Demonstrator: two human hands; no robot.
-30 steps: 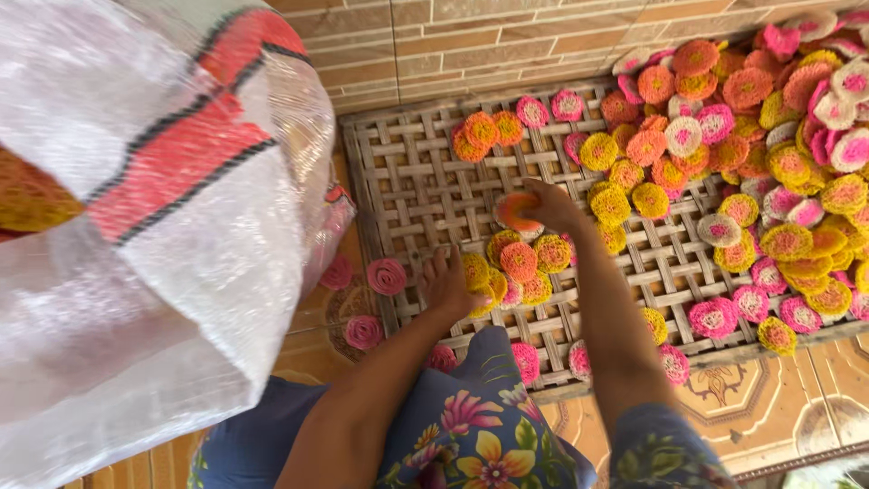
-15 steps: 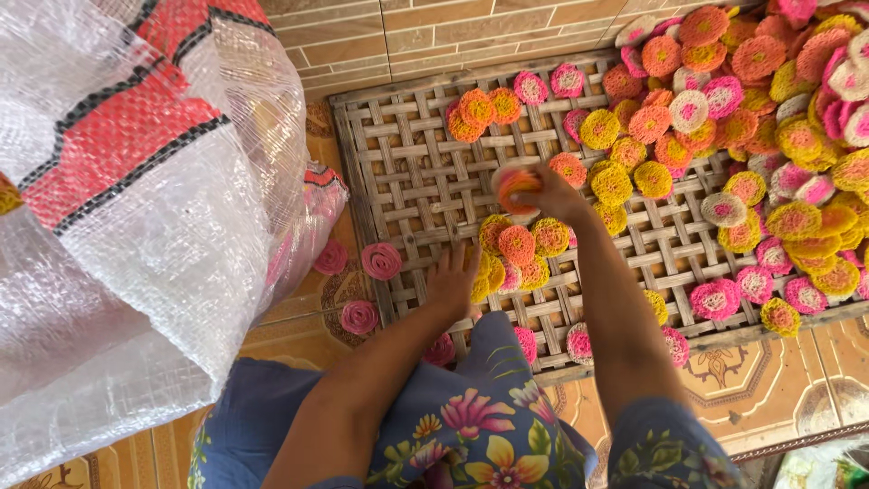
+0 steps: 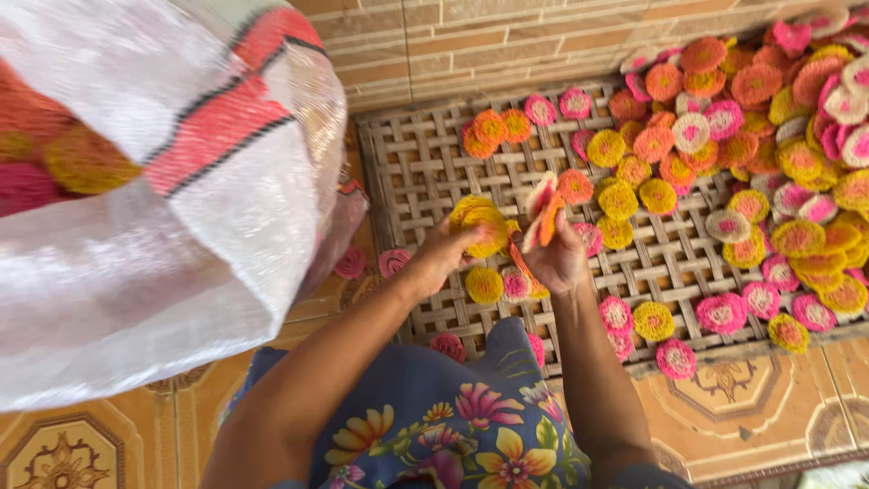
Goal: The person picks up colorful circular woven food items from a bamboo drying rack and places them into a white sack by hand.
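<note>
Floor: patterned tan tiles [image 3: 760, 407] run under the woven lattice mat [image 3: 425, 163], with a brick wall [image 3: 471, 36] along the mat's far edge.
Nearest: flowered blue cloth [image 3: 453, 426] covers the person's lap at the mat's near edge; both forearms reach out from it over the mat.
Left hand: the left hand [image 3: 444, 255] is closed on a yellow disc [image 3: 484, 225], held flat-side up just above the mat's near middle.
Right hand: the right hand [image 3: 557, 254] grips a small stack of discs [image 3: 543, 213] on edge — orange and pale ones, their faces turned sideways, fanned up out of the fingers.
Key relation: the yellow disc lies just left of the stack, nearly touching it; the two hands are side by side, the left one holding the nearer single piece.
On the mat near the hands: loose yellow and pink discs [image 3: 484, 285] lie under the wrists, close to the mat's near edge.
Far right of the mat: a dense spread of pink, orange and yellow discs [image 3: 769, 136] covers that end — overlapping in places.
Left of the mat: a white woven sack [image 3: 145, 254] with red and black stripes bulges, coloured discs showing dimly through it.
</note>
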